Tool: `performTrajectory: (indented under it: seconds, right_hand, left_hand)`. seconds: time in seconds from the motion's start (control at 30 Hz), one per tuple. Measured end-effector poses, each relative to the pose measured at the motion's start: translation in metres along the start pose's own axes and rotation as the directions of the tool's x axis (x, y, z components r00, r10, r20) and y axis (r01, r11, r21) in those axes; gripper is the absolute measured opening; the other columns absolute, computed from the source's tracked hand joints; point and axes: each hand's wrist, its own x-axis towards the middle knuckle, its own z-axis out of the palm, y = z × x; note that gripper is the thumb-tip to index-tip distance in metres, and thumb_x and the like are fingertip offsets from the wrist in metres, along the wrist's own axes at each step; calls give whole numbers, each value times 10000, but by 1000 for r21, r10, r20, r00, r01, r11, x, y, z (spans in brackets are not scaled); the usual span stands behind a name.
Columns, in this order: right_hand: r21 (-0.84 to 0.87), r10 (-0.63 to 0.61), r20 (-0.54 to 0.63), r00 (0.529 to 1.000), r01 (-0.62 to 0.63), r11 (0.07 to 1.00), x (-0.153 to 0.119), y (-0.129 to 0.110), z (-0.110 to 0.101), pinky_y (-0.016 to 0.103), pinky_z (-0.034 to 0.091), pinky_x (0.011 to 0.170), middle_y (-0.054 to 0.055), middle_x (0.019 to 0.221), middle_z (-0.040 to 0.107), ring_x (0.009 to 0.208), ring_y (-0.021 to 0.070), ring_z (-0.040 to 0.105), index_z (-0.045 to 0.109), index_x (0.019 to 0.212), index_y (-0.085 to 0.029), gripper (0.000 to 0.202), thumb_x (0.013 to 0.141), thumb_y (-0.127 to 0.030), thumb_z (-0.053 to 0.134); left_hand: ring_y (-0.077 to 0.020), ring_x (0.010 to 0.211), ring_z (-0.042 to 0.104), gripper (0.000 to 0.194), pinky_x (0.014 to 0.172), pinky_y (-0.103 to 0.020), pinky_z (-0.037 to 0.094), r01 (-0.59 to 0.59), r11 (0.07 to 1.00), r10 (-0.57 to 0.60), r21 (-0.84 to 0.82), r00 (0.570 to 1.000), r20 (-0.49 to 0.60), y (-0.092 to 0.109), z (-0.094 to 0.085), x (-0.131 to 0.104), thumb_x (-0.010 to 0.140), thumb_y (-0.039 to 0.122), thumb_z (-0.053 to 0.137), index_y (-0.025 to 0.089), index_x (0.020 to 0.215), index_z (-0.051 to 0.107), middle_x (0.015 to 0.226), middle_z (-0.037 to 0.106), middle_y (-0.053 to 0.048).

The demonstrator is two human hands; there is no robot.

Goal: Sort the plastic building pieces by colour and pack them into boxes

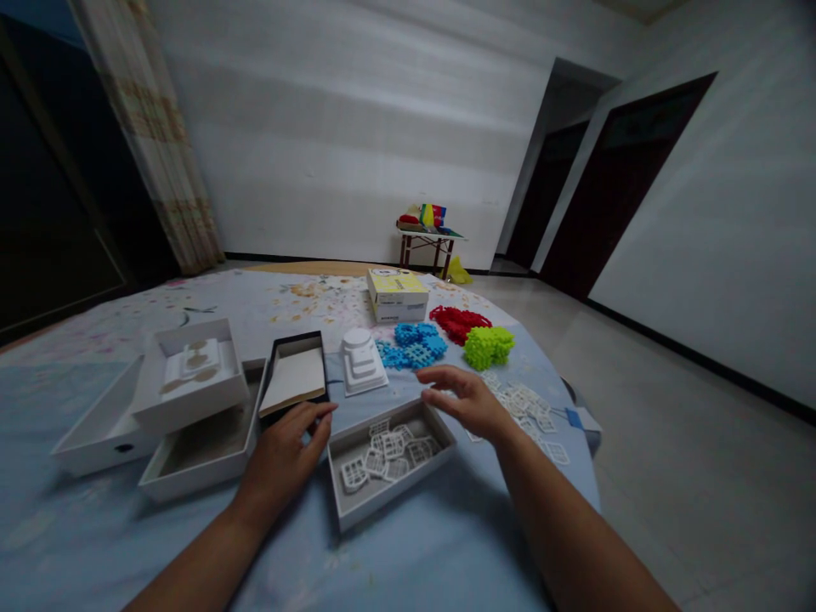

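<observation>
A shallow white box [400, 501] sits in front of me with several small white plastic grid pieces [384, 450] loose inside. My right hand [468, 401] hovers at the box's far right corner, its fingers curved and apart from the thumb, with nothing visible in it. More white grid pieces [526, 406] are scattered on the cloth just beyond that hand. To the left of the box, my left hand [286, 455] rests low over the cloth, fingers loosely stretched and thumb apart. Its fingertips are close to a black-edged box [294, 374] with a pale panel inside.
Stacked white boxes [191, 404] stand at left. Farther back are a white moulded tray [362, 364], blue pieces [417, 344], red pieces [460, 323], green pieces [488, 347] and a yellow-white box [398, 296]. The cloth-covered table [433, 552] has a curved right edge.
</observation>
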Motion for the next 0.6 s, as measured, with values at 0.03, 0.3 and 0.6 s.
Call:
performTrajectory:
  seconds: [0.03, 0.3, 0.6]
  right_hand:
    - [-77, 34, -64, 997, -39, 996, -1, 8, -8, 348, 475, 843, 64, 1038, 663, 929, 185, 611, 648, 1028, -202, 316, 795, -407, 590]
    - [-705, 334, -333, 882, -468, 533, -16, 70, -70, 466, 333, 982, 114, 1275, 549, 1215, 308, 440, 551, 1228, -206, 529, 775, -480, 567]
    - [-686, 534, -309, 787, -573, 448, -22, 85, -65, 493, 314, 962, 126, 1355, 467, 1236, 339, 388, 463, 1310, -211, 770, 700, -677, 531]
  left_hand:
    - [-183, 876, 647, 345, 771, -277, 502, 10, 1000, -10, -3, 1000, 7, 0, 0, 0, 850, 416, 439, 201, 1001, 663, 961, 697, -57]
    - [-165, 745, 664, 378, 665, -226, 515, 97, 995, -97, -8, 994, 46, -7, 2, 2, 805, 477, 464, 226, 970, 692, 956, 726, -28]
    - [-164, 728, 675, 386, 651, -213, 520, 112, 994, -111, -14, 993, 49, -13, 4, 3, 784, 505, 477, 244, 952, 706, 925, 737, -14]
